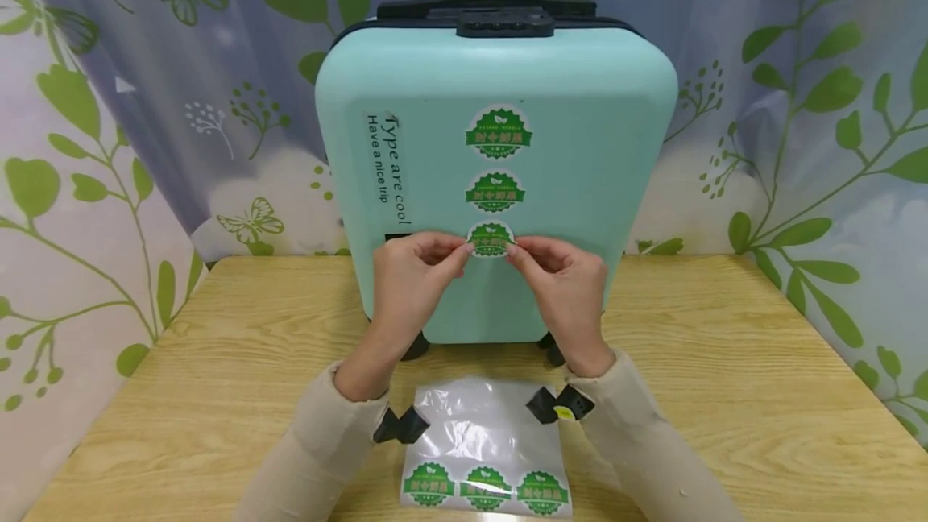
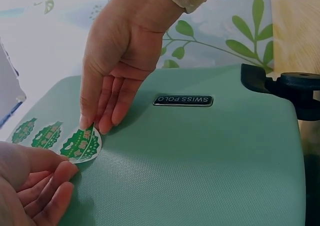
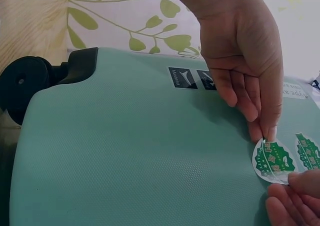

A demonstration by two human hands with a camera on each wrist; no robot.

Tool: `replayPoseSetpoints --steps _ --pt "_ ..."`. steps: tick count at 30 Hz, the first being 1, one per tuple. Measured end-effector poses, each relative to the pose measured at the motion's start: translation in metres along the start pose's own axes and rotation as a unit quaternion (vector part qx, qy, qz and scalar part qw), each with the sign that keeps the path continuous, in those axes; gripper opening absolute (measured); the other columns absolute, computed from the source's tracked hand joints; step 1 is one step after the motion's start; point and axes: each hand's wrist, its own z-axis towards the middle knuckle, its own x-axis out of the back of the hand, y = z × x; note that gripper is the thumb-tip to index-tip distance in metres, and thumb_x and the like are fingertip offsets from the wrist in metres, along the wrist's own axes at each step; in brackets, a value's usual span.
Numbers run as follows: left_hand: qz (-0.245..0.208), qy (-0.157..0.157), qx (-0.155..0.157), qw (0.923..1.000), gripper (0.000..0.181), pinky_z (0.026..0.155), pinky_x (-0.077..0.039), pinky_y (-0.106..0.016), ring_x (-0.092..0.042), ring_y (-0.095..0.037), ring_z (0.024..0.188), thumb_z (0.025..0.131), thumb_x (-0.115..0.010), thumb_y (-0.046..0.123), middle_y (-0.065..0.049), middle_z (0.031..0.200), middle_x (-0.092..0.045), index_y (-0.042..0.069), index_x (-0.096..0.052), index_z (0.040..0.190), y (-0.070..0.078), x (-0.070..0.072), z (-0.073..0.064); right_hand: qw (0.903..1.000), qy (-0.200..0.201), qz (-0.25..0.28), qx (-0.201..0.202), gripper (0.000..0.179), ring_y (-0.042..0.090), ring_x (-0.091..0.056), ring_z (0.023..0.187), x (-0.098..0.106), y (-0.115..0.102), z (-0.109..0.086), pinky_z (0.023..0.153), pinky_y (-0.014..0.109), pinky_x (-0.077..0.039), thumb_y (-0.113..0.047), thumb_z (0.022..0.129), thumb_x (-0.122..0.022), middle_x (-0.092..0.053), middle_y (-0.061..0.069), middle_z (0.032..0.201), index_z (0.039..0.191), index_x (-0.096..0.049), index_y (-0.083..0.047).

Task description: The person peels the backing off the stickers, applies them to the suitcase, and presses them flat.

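A round green-and-white sticker (image 1: 490, 239) with a scalloped green badge is stretched between both hands against the front of a mint-green suitcase (image 1: 507, 296). My left hand (image 1: 413, 268) pinches its left edge between thumb and forefinger; my right hand (image 1: 561, 276) pinches the right edge likewise. Both wrist views show the sticker (image 2: 81, 145) (image 3: 273, 161) close to the shell, with a crease line across it. Whether its middle is stuck down, I cannot tell. Directly above it, a middle sticker (image 1: 495, 192) and a top sticker (image 1: 499, 133) lie flat on the case in one column.
On the wooden table (image 1: 239, 377), a shiny sticker sheet (image 1: 471, 417) lies between my forearms, bearing three stickers along its near edge. The suitcase stands upright on black wheels (image 1: 416, 347), its lettering (image 1: 387, 167) on the left. A leaf-patterned curtain (image 1: 254, 103) hangs behind.
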Motion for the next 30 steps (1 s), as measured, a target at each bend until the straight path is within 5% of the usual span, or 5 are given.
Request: replayPoseSetpoints --steps 8,22,30 --pt "-0.012 -0.001 0.009 0.9999 0.012 0.052 -0.053 -0.025 -0.064 -0.010 0.056 0.083 -0.073 0.013 -0.008 0.074 -0.071 0.001 -0.074 0.084 -0.0014 -0.0009 -0.0009 1.0000 0.000 0.000 0.008 0.015 0.019 -0.069 0.065 -0.0006 0.0007 0.0005 0.062 0.025 -0.056 -0.009 0.081 -0.075 -0.071 0.017 0.075 0.086 -0.073 0.004" --pt "-0.012 0.014 0.010 0.9998 0.012 0.054 -0.053 -0.024 -0.065 -0.010 0.059 0.083 -0.073 0.014 -0.006 0.071 -0.071 0.002 -0.074 0.081 -0.0015 -0.0020 -0.0024 0.9998 -0.004 0.017 -0.003 0.016 0.012 -0.068 0.064 0.0002 0.0034 0.0010 0.064 0.028 -0.056 -0.010 0.081 -0.074 -0.070 0.019 0.073 0.084 -0.073 0.005" --pt "0.042 0.019 -0.022 0.9987 0.011 0.052 -0.051 -0.024 -0.064 -0.008 0.059 0.082 -0.074 0.016 -0.003 0.071 -0.071 0.005 -0.073 0.078 -0.0026 -0.0010 -0.0004 1.0000 0.005 0.000 -0.004 0.016 0.012 -0.068 0.063 -0.0002 0.0030 0.0011 0.061 0.025 -0.055 -0.011 0.081 -0.075 -0.070 0.018 0.073 0.084 -0.072 0.005"
